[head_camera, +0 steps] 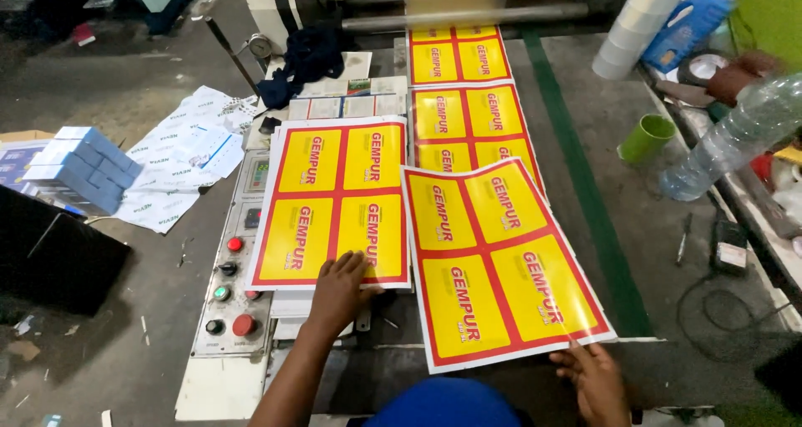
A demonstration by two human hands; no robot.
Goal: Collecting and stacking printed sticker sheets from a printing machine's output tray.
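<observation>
My left hand lies flat on the near edge of a printed sheet, yellow panels framed in red, that tops a stack on the machine bed. A second sheet of the same kind lies tilted to the right. My right hand grips that sheet's near right corner with the fingers. More yellow and red sheets run in a row from the roller at the far end.
A control panel with red, green and black buttons sits left of the stack. Blue boxes and loose white sheets lie on the floor at left. A green cup, tape rolls and a clear bottle are at right.
</observation>
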